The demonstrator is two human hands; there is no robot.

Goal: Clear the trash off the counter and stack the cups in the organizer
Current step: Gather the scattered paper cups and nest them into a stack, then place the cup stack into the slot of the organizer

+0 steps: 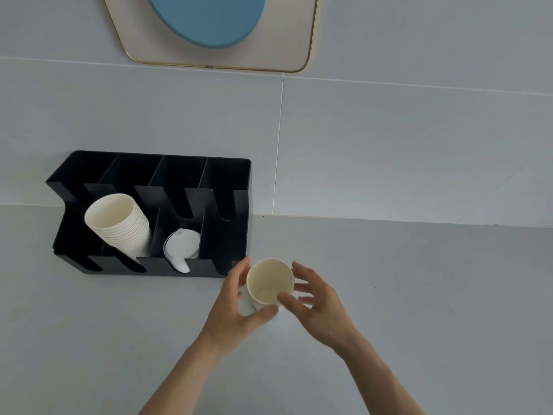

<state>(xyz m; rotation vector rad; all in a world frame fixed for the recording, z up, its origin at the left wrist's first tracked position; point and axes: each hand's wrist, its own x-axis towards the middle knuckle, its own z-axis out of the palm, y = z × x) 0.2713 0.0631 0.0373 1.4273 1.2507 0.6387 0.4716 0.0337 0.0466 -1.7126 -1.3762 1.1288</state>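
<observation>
A white paper cup (269, 283) stands mouth up just off the front right corner of the black organizer (227, 181). My left hand (236, 307) wraps around the cup's left and near side and grips it. To the cup's right is my right hand (314, 301), fingers spread, with its fingertips at the rim. In the organizer's second slot from the left leans a stack of several white cups (119, 223). The third slot holds white lids (182, 247). The organizer's other slots look empty.
The organizer sits against the grey tiled wall (389, 151) at the back of the pale counter (419, 295). Higher on the wall hangs a gold-rimmed panel with a blue oval (209, 22).
</observation>
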